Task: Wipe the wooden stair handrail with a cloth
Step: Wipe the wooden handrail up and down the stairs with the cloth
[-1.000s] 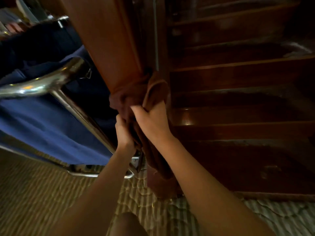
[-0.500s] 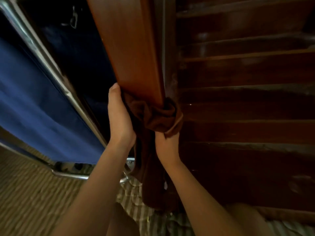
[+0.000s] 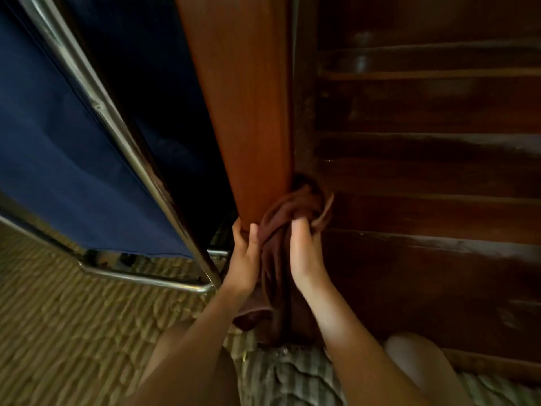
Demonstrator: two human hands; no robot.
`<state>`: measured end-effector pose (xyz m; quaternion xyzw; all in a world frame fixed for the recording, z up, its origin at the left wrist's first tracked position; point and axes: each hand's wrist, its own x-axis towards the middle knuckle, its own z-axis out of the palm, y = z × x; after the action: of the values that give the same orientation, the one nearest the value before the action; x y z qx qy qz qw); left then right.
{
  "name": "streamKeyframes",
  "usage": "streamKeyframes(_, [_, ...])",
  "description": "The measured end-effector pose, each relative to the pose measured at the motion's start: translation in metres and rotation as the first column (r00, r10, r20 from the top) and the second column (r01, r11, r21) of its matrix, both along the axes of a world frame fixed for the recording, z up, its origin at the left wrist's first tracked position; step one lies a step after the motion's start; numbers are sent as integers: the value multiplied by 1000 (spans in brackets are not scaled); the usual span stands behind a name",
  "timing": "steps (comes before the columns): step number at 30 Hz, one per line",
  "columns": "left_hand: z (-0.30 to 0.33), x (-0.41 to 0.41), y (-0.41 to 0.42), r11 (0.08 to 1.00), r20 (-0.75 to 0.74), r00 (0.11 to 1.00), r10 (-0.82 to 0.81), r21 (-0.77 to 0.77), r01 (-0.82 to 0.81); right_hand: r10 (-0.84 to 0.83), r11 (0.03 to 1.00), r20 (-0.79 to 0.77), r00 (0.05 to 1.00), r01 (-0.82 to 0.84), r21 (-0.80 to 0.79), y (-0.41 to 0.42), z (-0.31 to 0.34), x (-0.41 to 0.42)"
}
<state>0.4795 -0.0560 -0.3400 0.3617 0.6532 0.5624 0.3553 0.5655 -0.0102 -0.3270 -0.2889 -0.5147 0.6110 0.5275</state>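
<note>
The reddish wooden handrail (image 3: 243,106) runs down the middle of the view to its lower end. A dark brown cloth (image 3: 295,209) is bunched around that lower end, on its right side, and its tail hangs down between my wrists. My left hand (image 3: 244,259) presses against the rail's left edge, fingers on the cloth. My right hand (image 3: 304,253) grips the bunched cloth from the right, fingertips curled into the folds.
Dark wooden stair steps (image 3: 424,177) rise on the right. A blue fabric cart with a chrome tube frame (image 3: 123,136) stands close on the left, its foot bar near my left wrist. Striped mats (image 3: 87,317) cover the floor. My knees show at the bottom.
Both hands have slid the cloth down the rail to its lower end. The right hand has shifted from below the bunch to gripping it from the side. The view has moved closer.
</note>
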Motion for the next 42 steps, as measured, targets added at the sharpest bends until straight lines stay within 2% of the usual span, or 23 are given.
streamKeyframes(3, [1,0,-1,1000,21,999,-25,10,25,-131,984,23,991,127,128,4,15,-10])
streamKeyframes(6, [-10,-5,1,992,-4,999,-47,116,47,-185,977,127,975,168,132,-5,-33,-9])
streamKeyframes(9, [-30,-7,2,996,-7,999,-49,70,50,-211,971,365,907,152,183,-17,-78,-9])
streamKeyframes(12, [-40,-1,-3,999,31,999,-37,4,37,-252,962,412,876,180,206,-21,-78,-9])
streamKeyframes(13, [-43,-2,-5,1000,-19,999,-29,-10,29,-250,964,413,876,185,192,-25,-76,-8])
streamKeyframes(15, [-48,-7,-7,995,-213,976,-43,-100,22,-279,960,459,844,241,141,-37,-76,-8])
streamKeyframes(17, [-48,-9,-13,948,-459,885,-77,-308,-78,-356,935,440,824,316,164,-52,-83,-10])
streamKeyframes(18, [-50,-10,-17,905,-524,838,-156,-416,-91,-365,931,441,820,333,153,-56,-81,-11])
streamKeyframes(19, [-49,-11,-24,856,-514,822,-245,-513,-65,-364,930,472,803,339,141,-55,-81,-11])
streamKeyframes(20, [-45,-11,-31,814,-380,888,-258,-581,-11,-357,930,512,781,350,113,-53,-82,-13])
streamKeyframes(21, [-41,-10,-37,788,-147,968,-202,-611,72,-355,922,530,770,383,61,-50,-80,-13])
streamKeyframes(22, [-39,-11,-44,770,122,985,-125,-615,174,-363,903,524,771,429,-4,-49,-78,-13])
streamKeyframes(23, [-39,-13,-50,759,330,938,-105,-583,290,-383,882,502,776,468,-50,-49,-76,-13])
streamKeyframes(25, [-37,-15,-60,778,500,857,-121,-489,395,-378,871,437,816,473,-129,-57,-65,-18])
streamKeyframes(28, [-31,-26,-62,918,601,799,18,-326,225,-219,932,333,917,297,-206,-69,-46,-32])
streamKeyframes(29, [-28,-31,-61,955,603,797,43,-260,145,-174,953,323,930,242,-183,-70,-38,-37])
streamKeyframes(32, [-7,-39,-60,999,481,876,40,-39,-24,-111,993,289,951,117,-6,-73,-9,-48])
streamKeyframes(34, [10,-42,-56,985,416,906,81,104,-135,-93,988,217,972,63,143,-77,11,-49])
streamKeyframes(36, [35,-47,-49,951,391,916,88,240,-194,-113,958,212,971,49,283,-77,30,-47])
streamKeyframes(39, [77,-49,-25,890,490,869,-74,425,-164,-354,875,218,909,240,421,-65,49,-33])
streamKeyframes(40, [88,-47,-14,875,451,890,-72,457,-161,-445,839,206,871,325,436,-58,53,-26])
streamKeyframes(42, [108,-34,6,879,262,965,-4,461,-122,-536,807,190,823,433,401,-45,54,-14])
